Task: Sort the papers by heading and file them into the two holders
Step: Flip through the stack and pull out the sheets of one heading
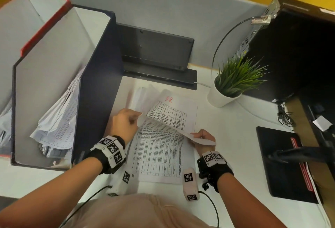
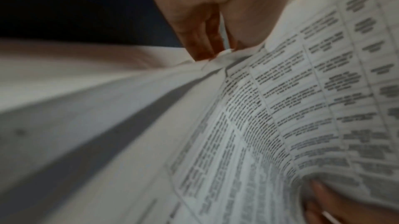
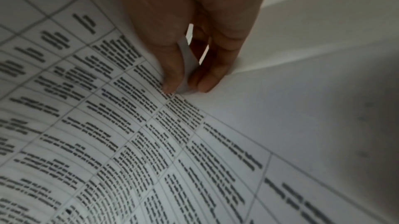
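Note:
A stack of printed table sheets (image 1: 159,155) lies on the white desk in front of me. Its top sheet (image 1: 172,117), headed in red handwriting, is lifted and curled. My left hand (image 1: 138,117) pinches that sheet's left corner, seen close in the left wrist view (image 2: 215,52). My right hand (image 1: 194,135) pinches its near right edge between thumb and fingers (image 3: 183,87). The dark blue holder (image 1: 97,101) stands left of the stack with filed papers (image 1: 58,119) inside. A red-edged holder (image 1: 41,28) stands further left.
A potted plant (image 1: 223,97) stands right of the stack. A black keyboard (image 1: 155,50) leans on the partition behind the papers. A black computer case (image 1: 299,46) and a black pad (image 1: 282,162) are on the right. Cables run along the desk's front edge.

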The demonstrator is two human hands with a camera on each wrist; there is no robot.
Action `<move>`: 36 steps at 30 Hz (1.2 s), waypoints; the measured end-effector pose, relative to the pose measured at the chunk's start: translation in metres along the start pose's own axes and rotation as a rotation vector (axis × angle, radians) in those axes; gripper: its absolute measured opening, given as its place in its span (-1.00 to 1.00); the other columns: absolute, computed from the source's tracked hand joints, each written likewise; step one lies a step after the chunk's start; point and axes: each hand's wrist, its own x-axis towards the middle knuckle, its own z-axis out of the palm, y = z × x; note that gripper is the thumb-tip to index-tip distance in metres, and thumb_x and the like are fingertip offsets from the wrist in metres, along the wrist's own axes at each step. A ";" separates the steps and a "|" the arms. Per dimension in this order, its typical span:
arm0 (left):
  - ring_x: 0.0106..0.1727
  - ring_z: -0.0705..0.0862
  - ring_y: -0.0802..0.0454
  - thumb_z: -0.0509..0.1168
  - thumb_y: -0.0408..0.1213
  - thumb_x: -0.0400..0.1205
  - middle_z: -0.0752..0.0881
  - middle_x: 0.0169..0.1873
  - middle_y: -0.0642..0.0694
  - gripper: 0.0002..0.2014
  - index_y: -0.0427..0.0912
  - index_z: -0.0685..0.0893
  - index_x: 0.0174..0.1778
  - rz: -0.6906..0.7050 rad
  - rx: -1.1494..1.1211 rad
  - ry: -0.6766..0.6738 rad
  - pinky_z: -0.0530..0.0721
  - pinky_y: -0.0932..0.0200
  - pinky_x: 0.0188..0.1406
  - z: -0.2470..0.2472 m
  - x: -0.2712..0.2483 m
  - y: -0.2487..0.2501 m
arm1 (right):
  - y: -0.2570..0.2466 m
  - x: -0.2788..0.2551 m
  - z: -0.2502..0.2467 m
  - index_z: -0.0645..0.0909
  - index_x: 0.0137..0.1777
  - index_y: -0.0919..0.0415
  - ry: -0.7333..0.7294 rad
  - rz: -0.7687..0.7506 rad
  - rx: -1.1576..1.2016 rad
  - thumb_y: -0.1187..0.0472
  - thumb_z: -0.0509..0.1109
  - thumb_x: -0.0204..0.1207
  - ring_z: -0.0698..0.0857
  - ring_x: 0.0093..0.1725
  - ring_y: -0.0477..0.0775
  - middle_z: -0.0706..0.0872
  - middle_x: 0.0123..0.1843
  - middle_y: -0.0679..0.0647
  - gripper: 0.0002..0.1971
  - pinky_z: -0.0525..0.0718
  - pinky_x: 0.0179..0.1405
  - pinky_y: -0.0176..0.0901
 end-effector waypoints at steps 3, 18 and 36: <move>-0.11 0.71 -0.05 0.32 -0.53 0.56 0.76 -0.11 -0.18 -0.87 -0.29 0.73 -0.07 -0.150 -0.278 -0.017 0.71 0.13 -0.12 0.003 -0.003 0.001 | -0.002 -0.003 0.003 0.42 -0.44 0.25 -0.039 0.020 -0.011 0.49 0.51 0.33 0.59 -0.44 -0.03 0.60 -0.44 0.10 -0.68 0.63 -0.47 -0.41; -0.15 0.64 -0.16 0.17 -0.40 0.55 0.70 -0.23 -0.19 -0.77 -0.22 0.69 -0.36 -0.531 -0.359 -0.063 0.61 0.01 -0.05 -0.004 0.027 -0.002 | -0.001 -0.004 0.004 0.51 -0.72 0.07 -0.005 -0.069 -0.082 0.65 0.27 0.31 0.44 -0.40 0.03 0.53 -0.65 -0.17 -0.47 0.47 -0.48 -0.35; -0.28 0.71 -0.06 0.49 -0.26 0.47 0.75 -0.35 -0.17 -0.80 -0.19 0.69 -0.44 -0.348 0.186 -0.265 0.64 0.17 -0.29 -0.002 0.032 -0.002 | 0.002 -0.004 -0.002 0.49 -0.57 0.12 -0.022 -0.204 -0.126 0.72 0.24 0.34 0.44 -0.39 -0.04 0.49 -0.44 0.04 -0.51 0.44 -0.49 -0.50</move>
